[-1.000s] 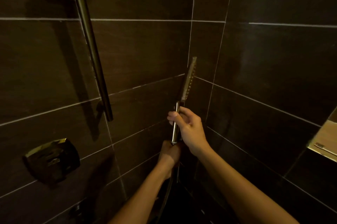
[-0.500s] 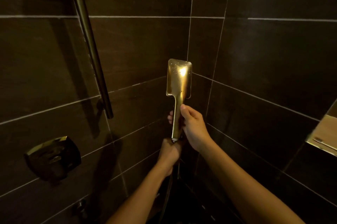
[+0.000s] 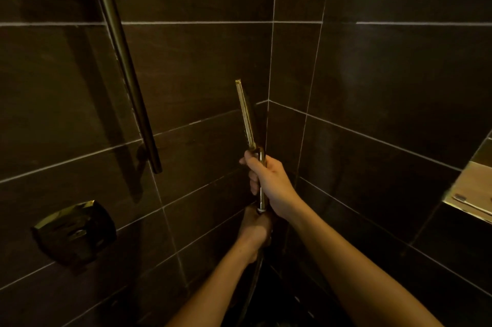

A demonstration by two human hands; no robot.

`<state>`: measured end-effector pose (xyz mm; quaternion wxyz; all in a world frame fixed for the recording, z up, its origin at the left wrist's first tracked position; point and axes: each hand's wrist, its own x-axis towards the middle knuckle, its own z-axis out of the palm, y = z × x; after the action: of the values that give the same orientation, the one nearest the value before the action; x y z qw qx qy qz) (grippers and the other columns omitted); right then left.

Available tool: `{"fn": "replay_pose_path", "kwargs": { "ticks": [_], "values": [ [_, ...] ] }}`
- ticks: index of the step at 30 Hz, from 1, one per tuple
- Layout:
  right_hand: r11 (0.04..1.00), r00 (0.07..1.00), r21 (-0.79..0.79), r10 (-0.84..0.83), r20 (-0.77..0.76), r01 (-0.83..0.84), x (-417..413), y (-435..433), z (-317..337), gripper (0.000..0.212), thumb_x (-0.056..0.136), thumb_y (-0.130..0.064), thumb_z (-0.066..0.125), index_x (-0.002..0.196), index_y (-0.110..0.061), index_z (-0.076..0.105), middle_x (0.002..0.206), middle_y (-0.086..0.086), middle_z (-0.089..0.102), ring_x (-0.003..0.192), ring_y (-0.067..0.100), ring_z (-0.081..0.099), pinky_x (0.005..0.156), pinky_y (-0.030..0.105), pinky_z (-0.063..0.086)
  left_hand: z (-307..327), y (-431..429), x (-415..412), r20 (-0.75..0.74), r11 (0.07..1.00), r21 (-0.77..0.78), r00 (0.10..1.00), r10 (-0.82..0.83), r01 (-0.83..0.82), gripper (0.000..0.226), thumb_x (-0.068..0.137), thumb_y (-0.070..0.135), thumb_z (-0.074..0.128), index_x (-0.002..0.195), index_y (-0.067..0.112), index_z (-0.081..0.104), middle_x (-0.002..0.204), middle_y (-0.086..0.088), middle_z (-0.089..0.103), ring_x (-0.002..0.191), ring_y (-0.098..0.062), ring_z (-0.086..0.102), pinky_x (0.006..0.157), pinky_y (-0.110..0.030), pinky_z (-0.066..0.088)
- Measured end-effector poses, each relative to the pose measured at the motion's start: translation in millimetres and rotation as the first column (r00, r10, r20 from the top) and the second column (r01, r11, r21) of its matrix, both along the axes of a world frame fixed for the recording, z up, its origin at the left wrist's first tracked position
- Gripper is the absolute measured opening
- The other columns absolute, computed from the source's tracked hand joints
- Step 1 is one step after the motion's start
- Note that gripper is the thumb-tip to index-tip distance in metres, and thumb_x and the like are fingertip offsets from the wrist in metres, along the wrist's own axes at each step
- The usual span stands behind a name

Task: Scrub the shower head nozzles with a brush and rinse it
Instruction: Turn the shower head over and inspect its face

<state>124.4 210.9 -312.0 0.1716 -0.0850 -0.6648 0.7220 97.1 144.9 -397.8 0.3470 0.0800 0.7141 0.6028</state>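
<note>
A gold hand-held shower head [image 3: 246,113] stands upright in the corner of a dark tiled shower, turned edge-on so its flat head shows only as a thin strip. My right hand [image 3: 271,183] is closed around its handle just below the head. My left hand [image 3: 254,228] grips the bottom of the handle where the hose [image 3: 253,278] joins and drops away into the dark. No brush is in view.
A gold slide bar [image 3: 125,68] runs down the left wall from a bracket at the top. A gold valve plate [image 3: 74,230] sits low on the left wall. A lit recessed niche [image 3: 474,193] opens in the right wall.
The shower head has been twisted about its handle: edge-on, then its shiny flat back faced me, now edge-on again. Both hands stayed on the handle and hose end.
</note>
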Motion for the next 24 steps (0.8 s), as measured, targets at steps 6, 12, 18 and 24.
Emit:
{"fn": "replay_pose_path", "kwargs": {
  "ticks": [6,12,18,24],
  "values": [
    [0.949,0.95,0.106,-0.28,-0.14,0.295,1.5,2.2,-7.1,0.022,0.091,-0.038,0.073,0.11,-0.029,0.07,0.098,-0.004,0.074,0.087,0.01,0.072,0.079,0.03,0.061,1.0,-6.9,-6.2,-0.027,0.997,0.054,0.998,0.049,-0.048,0.014,0.095,0.029,0.059,0.104,0.024,0.049,0.092,-0.006,0.062,0.062,-0.015,0.054,0.051,-0.028,0.042],
    [0.986,0.983,-0.109,-0.138,-0.121,0.125,-1.0,2.2,-6.2,0.029,0.101,-0.029,0.059,0.121,-0.01,0.069,0.11,0.012,0.077,0.102,0.025,0.075,0.094,0.042,0.06,4.2,-2.9,-1.4,0.005,0.994,0.055,0.995,0.095,-0.096,0.012,0.096,0.032,0.057,0.1,0.023,0.05,0.075,-0.004,0.057,0.05,-0.013,0.046,0.045,-0.025,0.034],
    [0.996,0.997,-0.071,-0.052,-0.059,0.048,-1.2,2.7,-2.5,0.032,0.1,-0.039,0.058,0.12,-0.015,0.066,0.096,0.005,0.073,0.085,0.02,0.07,0.082,0.036,0.059,7.6,-7.2,-2.9,0.002,0.993,0.032,0.994,0.11,-0.11,0.02,0.093,0.032,0.062,0.108,0.021,0.052,0.08,-0.004,0.06,0.055,-0.013,0.05,0.046,-0.025,0.038],
    [0.951,0.957,0.107,-0.29,-0.029,0.291,-7.2,-12.0,-12.0,0.019,0.091,-0.045,0.068,0.104,-0.032,0.062,0.094,-0.003,0.069,0.09,0.02,0.071,0.083,0.043,0.061,10.0,-9.5,-6.4,-0.077,0.994,0.091,0.995,0.067,-0.06,0.018,0.096,0.025,0.057,0.083,0.014,0.064,0.06,0.001,0.058,0.048,-0.011,0.05,0.049,-0.025,0.038]
  ]
}}
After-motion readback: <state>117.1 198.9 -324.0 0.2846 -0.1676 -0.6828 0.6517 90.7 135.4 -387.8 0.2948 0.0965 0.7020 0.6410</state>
